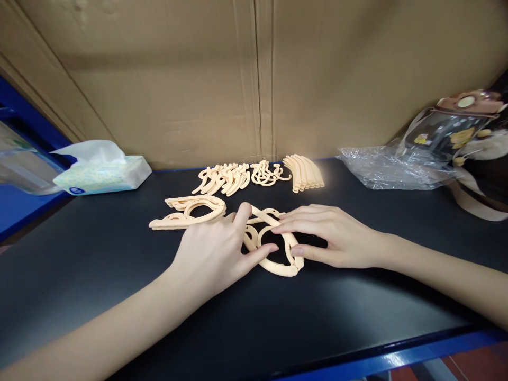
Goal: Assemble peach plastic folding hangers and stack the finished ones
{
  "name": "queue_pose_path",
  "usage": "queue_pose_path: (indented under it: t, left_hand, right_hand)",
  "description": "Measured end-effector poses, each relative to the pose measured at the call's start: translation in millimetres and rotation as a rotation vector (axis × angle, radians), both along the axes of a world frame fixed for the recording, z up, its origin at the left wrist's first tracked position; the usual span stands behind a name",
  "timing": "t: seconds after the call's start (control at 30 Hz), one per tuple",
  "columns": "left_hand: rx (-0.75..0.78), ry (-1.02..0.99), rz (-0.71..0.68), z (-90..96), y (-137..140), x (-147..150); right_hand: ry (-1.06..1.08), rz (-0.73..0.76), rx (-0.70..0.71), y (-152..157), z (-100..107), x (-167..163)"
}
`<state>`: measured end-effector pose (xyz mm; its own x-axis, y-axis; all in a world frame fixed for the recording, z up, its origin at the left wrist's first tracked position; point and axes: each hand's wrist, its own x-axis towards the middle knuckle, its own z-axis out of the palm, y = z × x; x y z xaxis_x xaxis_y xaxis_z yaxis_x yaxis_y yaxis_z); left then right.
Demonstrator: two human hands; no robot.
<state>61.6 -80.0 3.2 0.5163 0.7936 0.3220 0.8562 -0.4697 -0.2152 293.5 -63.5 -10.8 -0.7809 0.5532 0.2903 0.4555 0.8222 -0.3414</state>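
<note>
A beige plastic folding clothes hanger point(278, 270) lies in the middle of the black table, its jointed arms folded around a round opening. My left hand point(214, 251) grips its left side, the thumb reaching across the hanger and the other fingers mostly hidden beneath the hand. On the other side, my right hand point(333, 235) pinches the right arm between thumb and fingers. Just beyond my left hand rests a stack of similar folded hangers point(190, 209), partly covered by that hand.
Along the back lie loose curved hanger arms point(222, 179), a heap of hooks point(268, 173) and a row of curved beige pieces point(305, 173). A tissue pack point(107, 172) stands at left. Clear plastic wrap point(392, 166) and a strapped bottle point(444, 132) sit at right, before cardboard point(178, 79).
</note>
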Motion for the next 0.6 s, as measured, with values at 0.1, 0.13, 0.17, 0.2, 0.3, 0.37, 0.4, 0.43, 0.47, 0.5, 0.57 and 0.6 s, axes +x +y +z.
queue_pose_path:
  t: [0.1, 0.13, 0.17, 0.2, 0.3, 0.37, 0.4, 0.43, 0.47, 0.5, 0.57, 0.6]
  left_hand:
    - [-0.047, 0.028, 0.063, 1.9, -4, 3]
    - [-0.069, 0.013, 0.071, 2.2, -4, 3]
    - [-0.094, -0.008, 0.072, 2.3, -4, 3]
    - [-0.118, -0.032, 0.065, 2.1, -4, 2]
    - [-0.155, -0.092, -0.006, 0.9, -1, -3]
    - [-0.147, -0.100, -0.088, 0.3, 1, -5]
    - [-0.140, -0.096, -0.130, 0.1, 2, -6]
    - [-0.135, -0.087, -0.171, 0.0, 3, -6]
    - [-0.132, -0.078, -0.210, -0.1, 5, -6]
    - [-0.132, -0.069, -0.242, -0.3, 6, -6]
    - [-0.132, -0.061, -0.293, -1.1, 10, -7]
    - [-0.127, -0.060, -0.318, -1.8, 13, -8]
  right_hand:
    - [-0.056, 0.024, 0.045, 3, -3, 0]
    - [-0.064, 0.025, 0.054, 4, -3, 0]
    - [-0.068, 0.020, 0.062, 4, -3, 0]
    - [-0.070, 0.011, 0.071, 5, -3, 1]
    - [-0.109, -0.039, 0.145, 5, -1, 2]
    - [-0.174, -0.086, 0.230, 3, 2, 4]
    - [-0.206, -0.109, 0.266, 2, 3, 4]
    - [-0.233, -0.130, 0.291, 1, 4, 4]
    - [-0.249, -0.150, 0.300, 0, 5, 4]
    - [-0.257, -0.172, 0.294, -2, 6, 4]
    - [-0.264, -0.224, 0.263, -5, 7, 3]
    - [-0.266, -0.250, 0.253, -7, 7, 2]
